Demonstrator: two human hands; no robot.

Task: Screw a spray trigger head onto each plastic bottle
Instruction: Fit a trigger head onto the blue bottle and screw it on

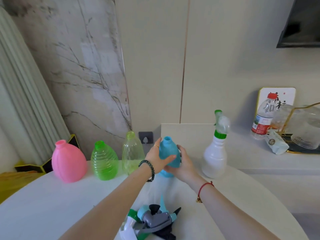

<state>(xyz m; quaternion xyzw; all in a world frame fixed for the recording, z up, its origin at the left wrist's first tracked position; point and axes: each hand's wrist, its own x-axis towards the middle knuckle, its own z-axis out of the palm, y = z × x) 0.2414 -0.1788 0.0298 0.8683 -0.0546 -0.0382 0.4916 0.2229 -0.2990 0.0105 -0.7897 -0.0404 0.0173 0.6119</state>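
Smooth bulbous blue bottle (167, 154) between both hands

Both forearms are bare, with no sleeves in view. The left hand (156, 159) wears a thin gold ring (156, 146) on one finger and a bracelet (149, 168) of dark green beads at the wrist. The right hand (183, 164) has a red cord (204, 186) tied round the wrist, with a small gold charm (199, 199) hanging below.
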